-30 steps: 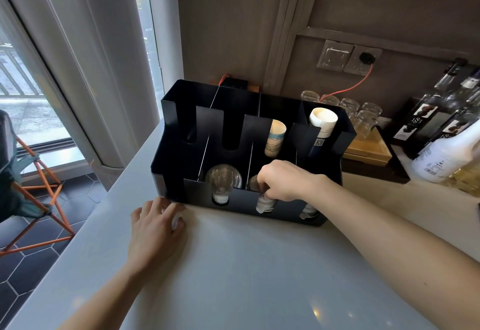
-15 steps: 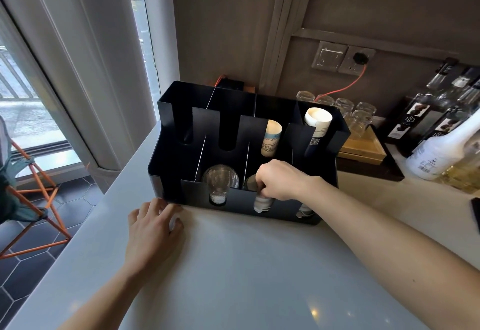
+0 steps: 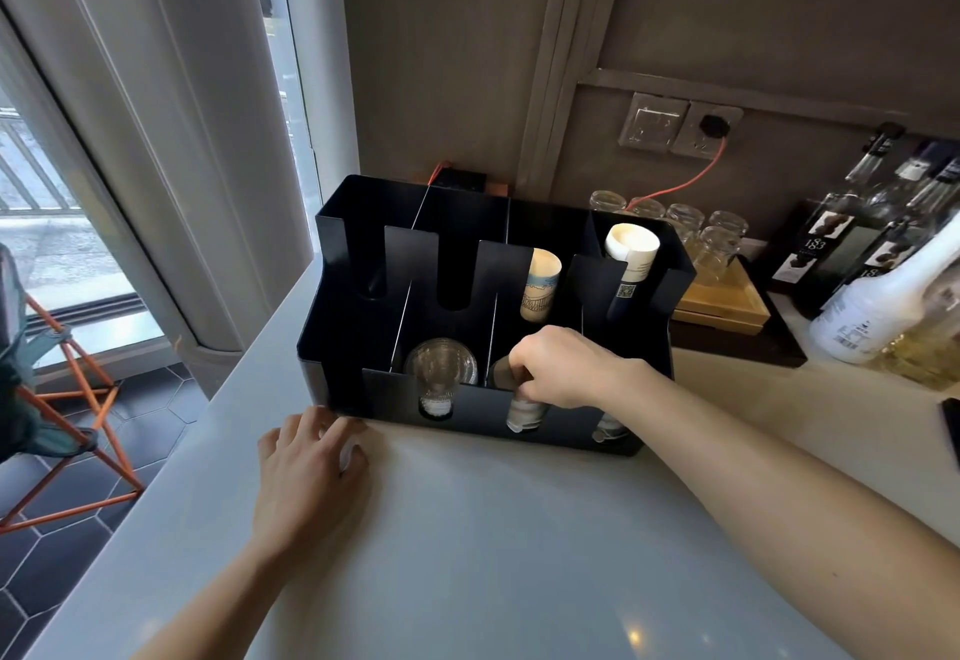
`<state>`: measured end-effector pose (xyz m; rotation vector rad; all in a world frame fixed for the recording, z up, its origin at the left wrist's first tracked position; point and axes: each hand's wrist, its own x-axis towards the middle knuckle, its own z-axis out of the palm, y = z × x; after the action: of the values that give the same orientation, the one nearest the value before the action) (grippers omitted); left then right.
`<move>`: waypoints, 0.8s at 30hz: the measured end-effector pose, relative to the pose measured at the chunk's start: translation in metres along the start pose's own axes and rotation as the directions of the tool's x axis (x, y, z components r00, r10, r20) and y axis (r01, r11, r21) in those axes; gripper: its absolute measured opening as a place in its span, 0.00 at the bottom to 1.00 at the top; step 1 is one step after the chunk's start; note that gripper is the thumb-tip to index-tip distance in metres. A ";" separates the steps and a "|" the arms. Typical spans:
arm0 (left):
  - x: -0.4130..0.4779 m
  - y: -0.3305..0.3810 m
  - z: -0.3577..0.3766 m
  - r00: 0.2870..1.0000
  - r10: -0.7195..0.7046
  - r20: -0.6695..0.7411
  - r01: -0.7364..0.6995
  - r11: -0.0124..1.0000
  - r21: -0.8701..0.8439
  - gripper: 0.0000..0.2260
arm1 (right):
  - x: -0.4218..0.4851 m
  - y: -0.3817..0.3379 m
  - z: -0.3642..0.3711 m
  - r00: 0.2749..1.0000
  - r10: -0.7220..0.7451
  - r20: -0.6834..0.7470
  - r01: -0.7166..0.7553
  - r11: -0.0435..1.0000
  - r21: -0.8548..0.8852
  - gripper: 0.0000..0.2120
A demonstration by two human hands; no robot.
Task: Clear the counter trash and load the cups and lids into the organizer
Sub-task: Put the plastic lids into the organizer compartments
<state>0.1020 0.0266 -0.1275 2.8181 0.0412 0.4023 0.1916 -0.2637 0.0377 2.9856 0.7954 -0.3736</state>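
Spanning a window-side corner, the pale counter (image 3: 519,555) bears the left hand (image 3: 306,472) flat, the right hand (image 3: 563,368) gripping stacked lids (image 3: 524,407).

Matt black sheet metal on the organizer (image 3: 644,347), thin dividers, no shine. Clear ribbed plastic cups (image 3: 440,373) stacked in front. Printed paper cups (image 3: 540,290) behind, dull finish. The bench (image 3: 519,555) is smooth pale stone, faintly glossy. A wooden tray (image 3: 722,303) carries clear glass jars (image 3: 719,244).
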 end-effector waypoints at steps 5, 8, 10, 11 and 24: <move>0.001 0.001 -0.002 1.000 0.007 0.004 -0.007 1.000 0.004 0.13 | -0.023 0.014 -0.011 0.971 0.068 -0.228 -0.020 0.978 0.206 0.04; 0.000 0.003 -0.003 1.000 0.007 0.009 -0.007 1.000 0.006 0.13 | -0.042 0.022 -0.012 0.937 0.102 -0.333 -0.010 0.963 0.269 0.04; -0.001 0.005 -0.005 1.000 0.004 0.014 -0.004 1.000 0.013 0.13 | -0.052 0.025 -0.009 0.918 0.122 -0.378 -0.003 0.953 0.302 0.04; -0.001 0.006 -0.005 1.000 0.003 0.017 -0.004 1.000 0.017 0.13 | -0.056 0.026 -0.008 0.910 0.135 -0.391 -0.007 0.950 0.311 0.03; 0.000 0.013 -0.006 0.999 -0.017 0.038 0.013 0.996 0.093 0.20 | -0.090 0.081 -0.002 0.948 0.172 -0.268 -0.147 0.983 0.113 0.08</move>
<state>0.1006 0.0153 -0.1184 2.9146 0.0746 0.3509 0.1564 -0.3777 0.0587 3.2041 0.5564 0.0160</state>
